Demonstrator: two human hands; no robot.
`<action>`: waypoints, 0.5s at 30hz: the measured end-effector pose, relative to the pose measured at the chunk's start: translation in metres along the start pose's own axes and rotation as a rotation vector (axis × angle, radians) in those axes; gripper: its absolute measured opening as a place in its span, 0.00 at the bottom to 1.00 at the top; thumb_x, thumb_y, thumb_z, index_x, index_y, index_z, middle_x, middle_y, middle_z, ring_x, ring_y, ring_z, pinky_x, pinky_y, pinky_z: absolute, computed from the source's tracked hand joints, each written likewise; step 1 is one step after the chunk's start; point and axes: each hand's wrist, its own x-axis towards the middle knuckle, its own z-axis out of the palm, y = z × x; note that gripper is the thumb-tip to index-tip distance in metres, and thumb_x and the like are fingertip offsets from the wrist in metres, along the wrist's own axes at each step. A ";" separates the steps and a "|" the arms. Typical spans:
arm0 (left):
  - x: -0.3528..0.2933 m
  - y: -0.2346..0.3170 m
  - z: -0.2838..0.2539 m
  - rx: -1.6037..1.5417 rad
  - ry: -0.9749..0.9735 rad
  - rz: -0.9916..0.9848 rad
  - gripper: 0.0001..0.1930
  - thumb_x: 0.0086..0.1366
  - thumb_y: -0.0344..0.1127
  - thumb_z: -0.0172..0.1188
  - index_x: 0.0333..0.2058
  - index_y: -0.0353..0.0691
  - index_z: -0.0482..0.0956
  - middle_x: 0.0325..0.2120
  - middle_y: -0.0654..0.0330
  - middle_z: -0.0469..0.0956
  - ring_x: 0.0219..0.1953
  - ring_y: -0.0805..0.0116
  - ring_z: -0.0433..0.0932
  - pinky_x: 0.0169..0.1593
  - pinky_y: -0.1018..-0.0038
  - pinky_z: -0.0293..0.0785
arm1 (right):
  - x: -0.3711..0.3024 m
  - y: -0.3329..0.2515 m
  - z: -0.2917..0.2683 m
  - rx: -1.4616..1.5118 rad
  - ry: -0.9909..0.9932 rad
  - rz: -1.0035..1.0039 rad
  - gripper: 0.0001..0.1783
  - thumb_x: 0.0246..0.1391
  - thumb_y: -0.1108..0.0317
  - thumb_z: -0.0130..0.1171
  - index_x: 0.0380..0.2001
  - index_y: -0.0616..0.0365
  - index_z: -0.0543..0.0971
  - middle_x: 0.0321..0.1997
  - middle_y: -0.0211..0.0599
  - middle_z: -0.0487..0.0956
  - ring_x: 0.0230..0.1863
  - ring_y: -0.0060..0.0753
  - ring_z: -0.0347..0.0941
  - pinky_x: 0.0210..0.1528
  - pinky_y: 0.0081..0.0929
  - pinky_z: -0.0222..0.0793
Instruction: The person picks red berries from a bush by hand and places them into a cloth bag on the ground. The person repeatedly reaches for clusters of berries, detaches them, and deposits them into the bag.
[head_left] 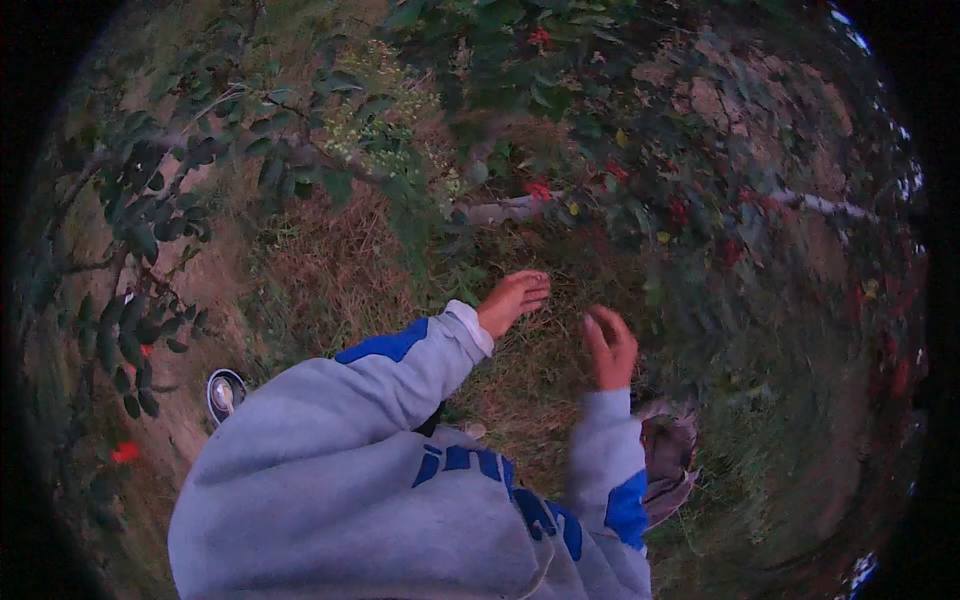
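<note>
My left hand (pixel 515 300) reaches in from a grey sleeve, its fingers loosely stretched toward the right and nothing visible in them. A short way to its right, my right hand (pixel 611 346) is raised with the fingers bent and the thumb apart; it looks open, though motion blurs it. The two hands do not touch. Beyond them runs a pale branch (pixel 500 209) with a cluster of red berries (pixel 538 189) on it. Another red cluster (pixel 615 171) hangs among leaves farther right.
Beside my right forearm is a dark, brownish-grey bag (pixel 670 455), partly hidden by the sleeve. Leafy twigs (pixel 130 320) reach in at the left, and pale green flower heads (pixel 375 120) stand at the far side. Dry grass (pixel 340 250) covers the ground. A dark shoe (pixel 226 395) shows at left.
</note>
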 end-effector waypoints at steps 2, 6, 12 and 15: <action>0.016 0.009 -0.015 -0.060 0.060 0.003 0.13 0.58 0.37 0.44 0.41 0.41 0.66 0.39 0.62 0.68 0.41 0.70 0.67 0.45 0.73 0.63 | 0.047 -0.013 0.036 -0.193 -0.054 -0.149 0.11 0.42 0.72 0.53 0.32 0.63 0.71 0.29 0.34 0.72 0.31 0.23 0.68 0.33 0.20 0.64; 0.040 0.020 -0.035 -0.328 0.071 -0.030 0.12 0.58 0.37 0.43 0.40 0.41 0.66 0.36 0.62 0.69 0.40 0.69 0.67 0.45 0.72 0.62 | 0.120 -0.023 0.095 -0.592 -0.023 -0.453 0.15 0.40 0.71 0.53 0.35 0.57 0.69 0.38 0.43 0.68 0.33 0.45 0.67 0.33 0.34 0.64; 0.066 0.031 -0.038 -0.497 0.071 -0.068 0.13 0.58 0.37 0.41 0.40 0.38 0.65 0.35 0.60 0.68 0.39 0.66 0.66 0.46 0.69 0.62 | 0.168 -0.023 0.134 -1.009 0.019 -0.170 0.15 0.42 0.65 0.51 0.37 0.55 0.69 0.43 0.41 0.65 0.34 0.46 0.68 0.33 0.37 0.64; 0.075 0.033 -0.038 -0.623 0.032 -0.077 0.14 0.58 0.36 0.40 0.40 0.38 0.66 0.34 0.59 0.69 0.39 0.65 0.67 0.46 0.69 0.62 | 0.170 -0.015 0.129 -1.017 -0.020 -0.192 0.16 0.41 0.70 0.50 0.37 0.54 0.67 0.40 0.40 0.66 0.34 0.46 0.68 0.30 0.36 0.65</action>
